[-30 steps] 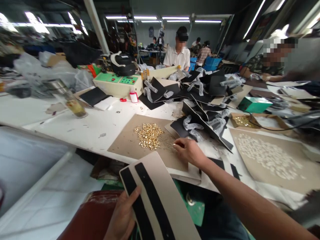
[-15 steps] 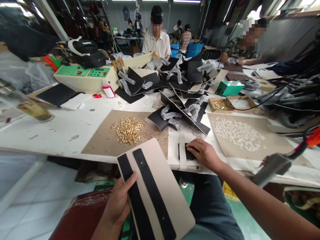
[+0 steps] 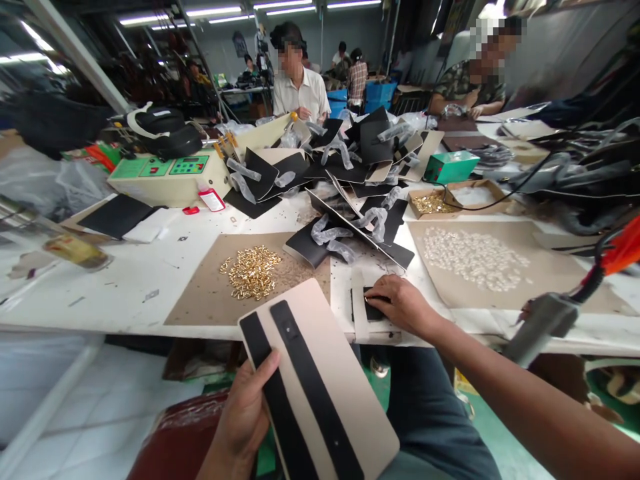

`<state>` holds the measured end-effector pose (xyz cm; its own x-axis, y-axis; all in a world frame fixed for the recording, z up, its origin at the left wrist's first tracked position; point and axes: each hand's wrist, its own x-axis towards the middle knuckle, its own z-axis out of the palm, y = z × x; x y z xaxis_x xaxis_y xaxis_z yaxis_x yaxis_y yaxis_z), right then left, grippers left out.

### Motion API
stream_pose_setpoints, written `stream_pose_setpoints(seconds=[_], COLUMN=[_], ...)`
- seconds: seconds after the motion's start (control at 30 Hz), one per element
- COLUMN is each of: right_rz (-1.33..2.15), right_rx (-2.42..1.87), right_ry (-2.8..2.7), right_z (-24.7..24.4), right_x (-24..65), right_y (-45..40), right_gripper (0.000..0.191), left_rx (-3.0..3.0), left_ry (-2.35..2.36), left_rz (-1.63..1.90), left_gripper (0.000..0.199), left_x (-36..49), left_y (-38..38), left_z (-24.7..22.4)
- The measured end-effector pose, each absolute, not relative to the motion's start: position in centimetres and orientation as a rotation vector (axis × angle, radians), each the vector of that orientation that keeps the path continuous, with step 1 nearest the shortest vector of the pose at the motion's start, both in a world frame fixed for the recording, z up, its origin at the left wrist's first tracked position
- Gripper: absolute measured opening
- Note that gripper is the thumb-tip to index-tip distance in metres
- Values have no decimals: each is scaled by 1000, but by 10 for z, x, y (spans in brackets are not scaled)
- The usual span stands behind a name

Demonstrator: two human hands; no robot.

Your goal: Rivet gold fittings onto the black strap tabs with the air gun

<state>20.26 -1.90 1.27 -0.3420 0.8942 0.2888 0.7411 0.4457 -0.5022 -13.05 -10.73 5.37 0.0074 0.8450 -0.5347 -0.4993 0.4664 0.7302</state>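
My left hand point(image 3: 246, 407) grips a flat beige panel point(image 3: 327, 347) by its left edge, thumb on top and fingers underneath. Two black strips point(image 3: 315, 387) run lengthwise along the panel, one with small metal dots near its ends. At the table's front edge my right hand point(image 3: 403, 307) is closed, thumb and fingertips pinched together over a small black pad point(image 3: 375, 313). A tiny gold glint shows at those fingertips, but what they hold is too small to make out. A pale strip point(image 3: 359, 307) lies across the pad's left side.
Gold metal pieces point(image 3: 255, 272) lie heaped on brown paper point(image 3: 193, 307); small clear pieces point(image 3: 470, 257) cover another sheet. Black panels with plastic-wrapped handles point(image 3: 345, 233) pile up behind. A green-panelled machine point(image 3: 165, 177) stands left, a grey-and-orange tool point(image 3: 543, 327) right. Co-workers sit across the table.
My view has shifted slightly. The panel in my left hand sits a little farther right. My right hand stays pinched over the black pad. The co-worker opposite has turned their head.
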Motion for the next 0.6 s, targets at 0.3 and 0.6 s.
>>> stream_pose_setpoints(seconds=[0.3, 0.6], right_rz=[266, 670], right_rx=[-1639, -1563], right_ry=[-2355, -1954], right_z=[37, 49], right_x=[194, 199], right_y=[-18, -26], right_gripper=[15, 19], left_rx=[452, 576], left_ry=[1102, 1031], left_rz=[1018, 970], left_gripper=[48, 42], left_x=[-117, -114], left_y=[-92, -84], left_z=[66, 87])
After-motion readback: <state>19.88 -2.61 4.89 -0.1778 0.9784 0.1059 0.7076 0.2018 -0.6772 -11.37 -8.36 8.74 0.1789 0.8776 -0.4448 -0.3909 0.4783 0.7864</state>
